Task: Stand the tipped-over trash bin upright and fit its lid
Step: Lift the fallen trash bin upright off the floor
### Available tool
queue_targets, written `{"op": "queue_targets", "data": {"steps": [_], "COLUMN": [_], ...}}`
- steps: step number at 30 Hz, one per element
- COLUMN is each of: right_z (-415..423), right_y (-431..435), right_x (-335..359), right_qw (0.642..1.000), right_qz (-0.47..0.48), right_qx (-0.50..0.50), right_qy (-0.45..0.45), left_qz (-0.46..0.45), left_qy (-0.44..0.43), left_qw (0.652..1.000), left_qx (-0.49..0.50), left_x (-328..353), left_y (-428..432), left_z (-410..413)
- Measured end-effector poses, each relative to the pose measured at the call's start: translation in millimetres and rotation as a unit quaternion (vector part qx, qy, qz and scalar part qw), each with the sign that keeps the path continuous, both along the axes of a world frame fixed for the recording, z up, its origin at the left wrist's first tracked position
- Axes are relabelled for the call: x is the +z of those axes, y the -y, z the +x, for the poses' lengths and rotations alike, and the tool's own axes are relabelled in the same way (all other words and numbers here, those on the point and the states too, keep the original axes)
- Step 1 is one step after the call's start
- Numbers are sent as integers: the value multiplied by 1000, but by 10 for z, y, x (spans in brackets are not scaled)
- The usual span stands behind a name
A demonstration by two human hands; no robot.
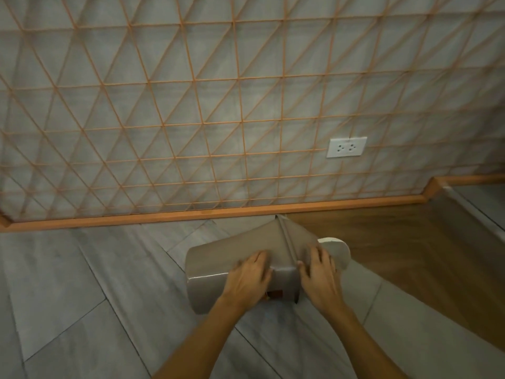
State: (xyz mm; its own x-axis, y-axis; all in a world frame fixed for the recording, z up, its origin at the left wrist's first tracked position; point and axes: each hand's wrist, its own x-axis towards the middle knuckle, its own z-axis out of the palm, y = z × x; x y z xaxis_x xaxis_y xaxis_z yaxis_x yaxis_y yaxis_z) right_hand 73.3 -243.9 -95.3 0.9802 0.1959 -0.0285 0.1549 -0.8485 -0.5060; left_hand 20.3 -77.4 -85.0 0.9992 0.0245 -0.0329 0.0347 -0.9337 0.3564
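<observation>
We are looking down at a grey trash bin [224, 250] lying on its side on the grey tiled floor [82, 283], a little toward 5 o'clock of the view's centre and close to the orange baseboard [246, 210]. Our left hand [247, 280] is resting flat on the bin's upper face, fingers spread and extended, not curling around anything. Our right hand [319, 272] is lying at 3 o'clock of the left, fingers splayed over the ridge near the bin's right end; we cannot tell whether it is gripping an edge. A pale rounded piece [337, 251], possibly the lid, is showing just beyond the right hand, touching the bin's end. At 1 o'clock of the bin a white wall socket [346, 147] is sitting on the lattice-patterned wall [164, 105].
</observation>
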Motion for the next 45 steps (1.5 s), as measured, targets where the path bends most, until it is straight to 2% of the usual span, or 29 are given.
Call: {"op": "queue_targets", "data": {"steps": [3, 7, 11, 15, 18, 21, 23, 27, 29, 34, 36, 39, 40, 44, 45], "right_z": [-48, -93, -159, -131, -72, -15, -10, 43, 103, 161, 135, 57, 48, 144, 175], "right_y": [-27, -53, -25, -30, -14, 37, 12, -62, -44, 21, 48, 88, 109, 165, 160], "right_x": [-79, -143, -220, -207, -231, -290, -344, -618, -743, -241, -216, -196, -162, -30, 30], "right_qw": [998, 980, 964, 950, 914, 865, 860, 836, 824, 783, 745, 642, 618, 562, 559], "right_qz": [42, 161, 220, 265, 327, 367, 352, 335, 325, 312, 353, 543, 581, 663, 674], "right_qx": [-25, -119, -150, -163, -238, -329, -338, -356, -386, -479, -499, -442, -419, -381, -366], "right_qy": [27, 16, -1, -5, -32, -94, -149, -250, -257, -246, -266, -313, -324, -315, -313], "left_qz": [-56, -134, -246, -302, -346, -391, -411, -410, -424, -445, -452, -475, -484, -510, -514], "left_qy": [18, 9, -36, -51, -71, -81, -87, -104, -101, -74, -59, -48, -43, -10, -8], "left_qw": [998, 985, 949, 918, 889, 870, 865, 877, 876, 872, 870, 859, 854, 836, 833], "left_qx": [28, 105, 193, 254, 290, 288, 274, 229, 207, 189, 189, 185, 187, 204, 204], "left_x": [11, 67, 64, 3, -44, -32, -12, 121, 198, 393, 481, 582, 609, 723, 745], "left_y": [197, 450, 657, 720, 681, 619, 527, 370, 347, 327, 268, 166, 130, -86, -154], "left_z": [110, 271, 430, 580, 626, 627, 607, 611, 594, 540, 521, 468, 449, 374, 353]}}
